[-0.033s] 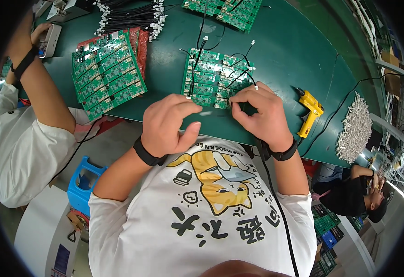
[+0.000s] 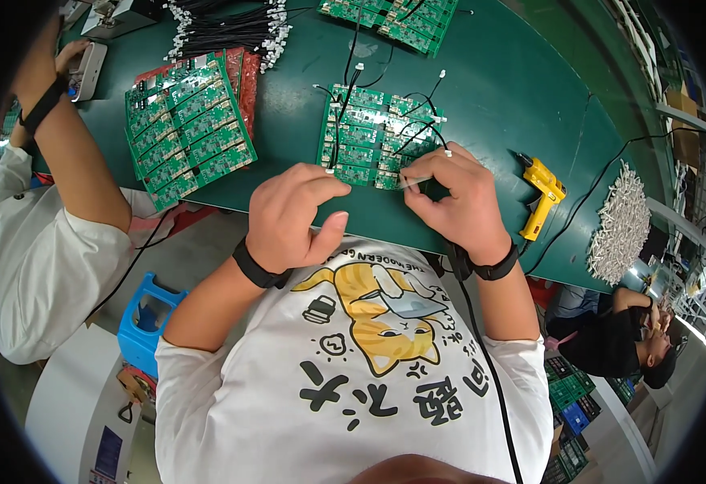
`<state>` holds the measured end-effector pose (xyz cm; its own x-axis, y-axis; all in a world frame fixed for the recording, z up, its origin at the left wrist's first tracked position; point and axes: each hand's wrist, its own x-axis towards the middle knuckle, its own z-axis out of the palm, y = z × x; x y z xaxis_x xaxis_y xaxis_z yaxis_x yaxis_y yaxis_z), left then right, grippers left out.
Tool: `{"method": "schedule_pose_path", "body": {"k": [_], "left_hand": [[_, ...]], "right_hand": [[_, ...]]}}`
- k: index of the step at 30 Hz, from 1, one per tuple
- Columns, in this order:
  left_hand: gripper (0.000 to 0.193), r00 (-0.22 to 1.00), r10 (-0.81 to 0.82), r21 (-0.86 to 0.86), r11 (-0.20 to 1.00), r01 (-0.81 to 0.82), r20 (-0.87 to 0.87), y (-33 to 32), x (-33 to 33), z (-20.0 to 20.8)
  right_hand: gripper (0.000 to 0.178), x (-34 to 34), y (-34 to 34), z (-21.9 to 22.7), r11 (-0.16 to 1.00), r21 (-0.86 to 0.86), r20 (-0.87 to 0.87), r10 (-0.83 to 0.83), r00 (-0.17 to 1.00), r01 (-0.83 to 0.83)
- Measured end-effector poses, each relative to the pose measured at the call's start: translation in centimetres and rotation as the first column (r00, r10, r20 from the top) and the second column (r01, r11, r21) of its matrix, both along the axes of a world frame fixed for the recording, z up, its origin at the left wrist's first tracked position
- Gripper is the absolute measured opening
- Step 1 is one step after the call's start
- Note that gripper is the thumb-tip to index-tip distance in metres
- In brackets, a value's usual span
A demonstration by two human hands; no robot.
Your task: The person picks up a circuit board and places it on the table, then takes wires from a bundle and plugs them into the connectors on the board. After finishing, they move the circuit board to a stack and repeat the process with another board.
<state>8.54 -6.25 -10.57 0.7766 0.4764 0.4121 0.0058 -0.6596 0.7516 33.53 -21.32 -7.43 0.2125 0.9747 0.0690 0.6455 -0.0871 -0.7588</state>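
A green circuit board panel (image 2: 359, 135) lies on the table in front of me, with several short black cables (image 2: 338, 133) ending in white plugs across it. My left hand (image 2: 288, 214) hovers at the panel's near left corner, fingers curved and thumb apart, with nothing visible in it. At the near right corner, my right hand (image 2: 464, 198) has thumb and forefinger pinched together. A small pale blur shows at those fingertips; what they hold is too small to make out.
Stacked green panels (image 2: 192, 121) lie on red wrap to the left, below a black cable bundle (image 2: 228, 32). A yellow glue gun (image 2: 543, 194) and a heap of small white parts (image 2: 621, 226) are at the right. A co-worker's arm (image 2: 83, 161) reaches in from the left.
The pale blur beside my left fingertips is gone from there, and one now shows at my right fingertips. My left hand has shifted very slightly left; the panel has stayed put.
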Motion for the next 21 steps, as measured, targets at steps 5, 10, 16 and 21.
{"method": "schedule_pose_path", "body": {"k": [5, 10, 16, 21], "left_hand": [[0.024, 0.998, 0.042, 0.038, 0.998, -0.04, -0.041, 0.1, -0.1, -1.8], [0.02, 0.998, 0.054, 0.113, 0.992, -0.049, -0.04, 0.0, 1.0, -1.1], [0.022, 0.981, 0.137, 0.3, 0.95, -0.091, -0.136, -0.6, 1.5, -1.5], [0.023, 0.981, 0.151, 0.321, 0.941, -0.106, -0.119, -0.7, 1.6, -1.4]], "right_hand": [[0.018, -0.4, 1.1, -0.2, 0.998, 0.055, 0.004, 0.026, 1.0, -0.026], [0.019, -1.2, 1.5, 0.3, 0.998, 0.036, 0.105, 0.049, 0.993, -0.053], [0.02, -1.6, 1.2, -0.1, 0.997, 0.064, 0.143, 0.032, 0.989, -0.042], [0.022, -1.8, 0.2, -1.1, 0.996, 0.085, 0.189, 0.013, 0.982, -0.03]]}}
